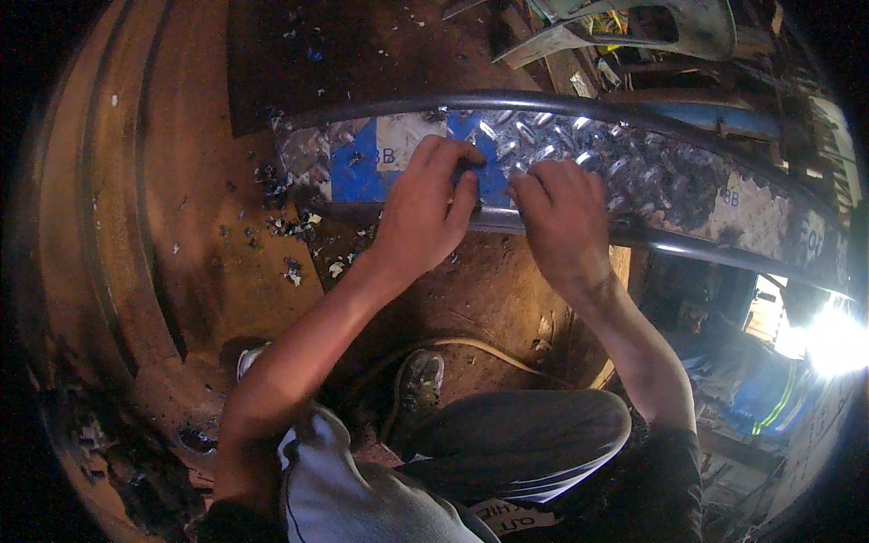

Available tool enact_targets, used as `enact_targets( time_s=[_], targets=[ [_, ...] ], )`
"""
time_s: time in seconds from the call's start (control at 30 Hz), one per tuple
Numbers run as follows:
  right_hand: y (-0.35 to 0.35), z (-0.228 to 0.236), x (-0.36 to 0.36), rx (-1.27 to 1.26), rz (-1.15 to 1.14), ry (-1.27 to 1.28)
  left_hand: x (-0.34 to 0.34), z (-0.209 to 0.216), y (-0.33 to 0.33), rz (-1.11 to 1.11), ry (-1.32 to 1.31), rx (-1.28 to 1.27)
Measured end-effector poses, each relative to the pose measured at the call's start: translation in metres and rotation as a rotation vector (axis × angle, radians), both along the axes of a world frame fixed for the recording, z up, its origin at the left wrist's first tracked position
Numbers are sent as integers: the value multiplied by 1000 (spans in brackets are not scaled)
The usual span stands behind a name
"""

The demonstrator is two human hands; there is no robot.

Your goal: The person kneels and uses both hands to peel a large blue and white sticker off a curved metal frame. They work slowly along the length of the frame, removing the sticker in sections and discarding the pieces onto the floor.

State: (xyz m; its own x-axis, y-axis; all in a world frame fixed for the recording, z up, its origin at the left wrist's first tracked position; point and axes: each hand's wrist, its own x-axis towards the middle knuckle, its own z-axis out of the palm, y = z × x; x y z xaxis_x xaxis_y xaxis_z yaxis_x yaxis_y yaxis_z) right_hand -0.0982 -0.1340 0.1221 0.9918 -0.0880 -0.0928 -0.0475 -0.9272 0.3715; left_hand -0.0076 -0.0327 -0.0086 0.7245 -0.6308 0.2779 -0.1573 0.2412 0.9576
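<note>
Floor [416,308]: brown, showing on your side of the tread plate [552,136] and beyond its left end.
Ridged brown surface [127,181]: well to the left of the tread plate, its long grooves running away from you.
Tread plate: a long studded metal strip lying across in front of you, with a dark tubular rail [670,244] along your edge of it and another along its far edge.
Leg [534,434]: yours, bent, in dark trousers, on your side of the tread plate.
Grey frame [701,32]: beyond the tread plate, toward the right.
Hose [462,342]: tan, curving over the floor between your leg and the tread plate.
Blue film [358,167]: on the tread plate's left part, reaching under your fingers.
Left hand [472,176]: half curled over the blue film, a gap showing between thumb and forefinger; you may have an edge pinched, but I cannot tell.
Right hand [520,188]: curled more tightly, fingertips down at the blue film's right edge; whether you grip anything is hidden.
White patch [403,136]: set against the blue film, just beside your left hand.
Scraps [294,271]: small, pale and dark, scattered near the tread plate's left end.
</note>
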Motion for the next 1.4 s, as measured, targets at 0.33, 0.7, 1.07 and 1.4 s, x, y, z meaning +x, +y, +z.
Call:
enact_targets(
  time_s=[0.33,0.7,1.07,1.4],
  targets=[
    [18,-23,6,-423,-157,7,1,5,1,-48,-29,24],
    [24,-19,8,-370,-220,50,5,1,-6,-10,-227,-39],
    [3,4,-2,163,-80,-95,17,-7,-14,-54,-334,-78],
    [-2,-6,-3,12,-30,-50,15,-6,-6,-6,-254,-35]
  ],
)
